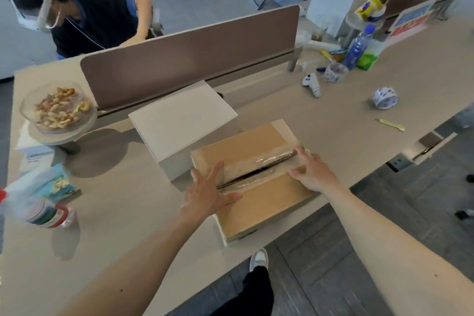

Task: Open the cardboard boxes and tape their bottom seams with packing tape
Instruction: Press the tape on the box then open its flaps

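Brown cardboard box (256,177) lying flat on pale table (333,115), at the near edge, one corner slightly over the edge. Seam across the upper face covered with a strip of clear packing tape (259,168) (wrinkled and shiny, with a dark gap of the seam visible under it). Left hand (207,194) flat on the box at the left end of the tape, fingers spread, palm pressing down. Right hand (311,172) flat at the right end of the tape, fingers stretched out and close together, pressing on the tape and cardboard. Nothing pinched in either hand.

White box (183,120) just behind the brown one, touching or almost touching it (cannot tell which). Roll of tape (384,97) with blue print lying well apart, to the far right on the table. Small yellow tool (391,124) near that roll, closer to the table edge. White controller (311,83) farther back, beside a clear cup (334,73) and a blue water bottle (357,47). Glass bowl of nuts (60,108) on a round stand at the left side. Brown divider panel (189,64) standing behind the white box. Another person (77,11) with a headset bent over on the far side of the divider. Snack packets (43,195) at the left near edge, blurred.
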Demonstrator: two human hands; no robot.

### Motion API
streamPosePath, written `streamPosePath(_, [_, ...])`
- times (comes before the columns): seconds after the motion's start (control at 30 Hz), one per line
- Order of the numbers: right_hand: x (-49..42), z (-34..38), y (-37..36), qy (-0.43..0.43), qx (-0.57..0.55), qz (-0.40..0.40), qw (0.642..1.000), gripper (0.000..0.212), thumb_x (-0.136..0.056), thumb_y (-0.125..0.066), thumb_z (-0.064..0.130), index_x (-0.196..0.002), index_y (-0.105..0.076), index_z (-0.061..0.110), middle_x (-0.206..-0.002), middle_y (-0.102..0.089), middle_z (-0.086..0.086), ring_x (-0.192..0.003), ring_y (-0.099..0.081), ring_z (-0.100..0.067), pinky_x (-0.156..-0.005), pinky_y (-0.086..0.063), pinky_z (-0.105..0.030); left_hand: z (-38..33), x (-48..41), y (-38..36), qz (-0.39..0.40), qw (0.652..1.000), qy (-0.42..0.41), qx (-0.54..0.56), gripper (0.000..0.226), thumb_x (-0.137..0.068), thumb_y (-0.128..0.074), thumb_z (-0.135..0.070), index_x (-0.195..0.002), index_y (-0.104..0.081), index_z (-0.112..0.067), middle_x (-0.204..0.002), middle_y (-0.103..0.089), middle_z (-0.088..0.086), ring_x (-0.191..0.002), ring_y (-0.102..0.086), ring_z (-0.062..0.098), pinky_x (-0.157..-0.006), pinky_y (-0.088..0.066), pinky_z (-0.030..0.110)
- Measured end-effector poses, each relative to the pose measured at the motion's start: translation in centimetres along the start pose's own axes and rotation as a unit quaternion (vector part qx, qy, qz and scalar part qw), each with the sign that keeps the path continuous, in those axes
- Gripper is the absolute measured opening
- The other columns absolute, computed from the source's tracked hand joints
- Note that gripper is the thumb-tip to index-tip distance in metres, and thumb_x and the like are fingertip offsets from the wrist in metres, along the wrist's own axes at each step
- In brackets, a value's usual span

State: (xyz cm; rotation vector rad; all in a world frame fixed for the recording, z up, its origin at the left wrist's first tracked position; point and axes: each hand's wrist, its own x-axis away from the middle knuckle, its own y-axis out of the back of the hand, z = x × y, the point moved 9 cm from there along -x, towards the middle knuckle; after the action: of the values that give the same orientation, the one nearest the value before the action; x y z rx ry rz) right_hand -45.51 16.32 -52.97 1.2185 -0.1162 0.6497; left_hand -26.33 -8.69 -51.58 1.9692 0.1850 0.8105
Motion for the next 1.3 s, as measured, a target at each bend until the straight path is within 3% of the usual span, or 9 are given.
streamPosePath(0.23, [-7.0,-5.7,6.5,-0.011,0.002,0.009,1.0,0.078,-0.089,-0.054,0.06,-0.15,-0.006,0.051,-0.155,-0.024,-0.009,-0.138,-0.035,-0.038,-0.11,-0.035,-0.053,-9.0,-5.7,0.2,-0.007,1.0,0.001,-0.004,0.107,-0.065,-0.054,-0.09,-0.152,-0.005,-0.05,-0.134,-0.029,0.009,-0.112,-0.059,0.037,-0.087,-0.05,0.044])
streamPosePath(0.5, [-12.1,-9.2,11.0,-0.009,-0.019,0.019,1.0,0.078,-0.084,-0.059,0.058,-0.147,-0.013,0.053,-0.149,-0.032,-0.008,-0.134,-0.041,-0.035,-0.109,-0.037,-0.051,-15.0,-9.4,0.2,0.0,1.0,0.015,-0.005,0.106,-0.069,-0.051,-0.089,-0.153,-0.001,-0.049,-0.138,-0.028,0.01,-0.114,-0.057,0.034,-0.089,-0.05,0.041])
streamPosePath(0.73, [-16.2,-11.9,15.3,-0.013,-0.014,0.008,1.0,0.072,-0.078,-0.071,0.043,-0.137,-0.029,0.044,-0.135,-0.037,-0.007,-0.127,-0.043,-0.033,-0.104,-0.04,-0.048,-19.6,-12.6,-1.0,-0.006,0.999,0.035,-0.021,0.103,-0.068,-0.042,-0.094,-0.15,0.002,-0.051,-0.144,-0.027,0.014,-0.118,-0.054,0.036,-0.094,-0.05,0.052])
streamPosePath(0.83, [-18.0,-12.5,17.4,-0.001,0.037,-0.011,0.999,0.073,-0.071,-0.075,0.045,-0.131,-0.034,0.036,-0.137,-0.035,-0.005,-0.128,-0.038,-0.032,-0.1,-0.039,-0.049,-22.0,-13.6,-1.0,-0.029,0.998,0.049,-0.035,0.099,-0.071,-0.044,-0.092,-0.149,0.001,-0.053,-0.144,-0.03,0.014,-0.129,-0.042,0.035,-0.099,-0.041,0.056])
streamPosePath(0.93, [-19.3,-12.1,18.8,0.04,0.165,-0.015,0.985,0.07,-0.073,-0.07,0.048,-0.129,-0.036,0.025,-0.14,-0.03,-0.008,-0.131,-0.029,-0.035,-0.103,-0.032,-0.053,-24.5,-14.0,-1.1,-0.047,0.995,0.074,-0.052,0.097,-0.07,-0.042,-0.092,-0.15,-0.003,-0.053,-0.15,-0.022,0.017,-0.144,-0.016,0.037,-0.109,-0.022,0.069])
streamPosePath(1.0, [-19.5,-11.2,19.4,0.086,0.206,-0.024,0.974,0.058,-0.074,-0.068,0.036,-0.124,-0.041,0.024,-0.138,-0.027,-0.008,-0.13,-0.026,-0.036,-0.107,-0.026,-0.052,-26.0,-14.5,-0.8,-0.058,0.993,0.08,-0.067,0.096,-0.071,-0.043,-0.091,-0.151,-0.011,-0.05,-0.159,-0.004,0.017,-0.149,0.008,0.038,-0.111,-0.006,0.072])
streamPosePath(1.07, [-19.2,-9.5,19.6,0.172,0.216,-0.042,0.96,0.046,-0.073,-0.066,0.025,-0.117,-0.049,0.025,-0.13,-0.032,-0.005,-0.126,-0.031,-0.034,-0.108,-0.025,-0.048,-27.6,-15.5,0.2,-0.088,0.991,0.056,-0.083,0.087,-0.074,-0.047,-0.087,-0.147,-0.027,-0.046,-0.163,0.008,0.011,-0.15,0.019,0.036,-0.112,0.006,0.07])
streamPosePath(1.17, [-18.0,-7.5,17.8,0.298,0.206,0.017,0.932,0.037,-0.082,-0.062,0.024,-0.119,-0.057,0.025,-0.126,-0.042,-0.002,-0.123,-0.038,-0.028,-0.104,-0.031,-0.044,-29.5,-17.1,1.5,-0.116,0.988,0.013,-0.1,0.072,-0.078,-0.055,-0.078,-0.135,-0.044,-0.035,-0.165,0.001,0.003,-0.152,0.01,0.031,-0.114,0.003,0.07])
streamPosePath(1.3, [-17.5,-8.2,15.9,0.306,0.192,0.084,0.929,0.052,-0.086,-0.061,0.051,-0.131,-0.053,0.026,-0.133,-0.041,-0.001,-0.13,-0.035,-0.025,-0.109,-0.027,-0.046,-30.8,-18.5,2.0,-0.053,0.993,0.019,-0.107,0.084,-0.077,-0.071,-0.064,-0.142,-0.036,-0.025,-0.165,-0.001,-0.009,-0.152,0.002,0.036,-0.114,0.001,0.068])
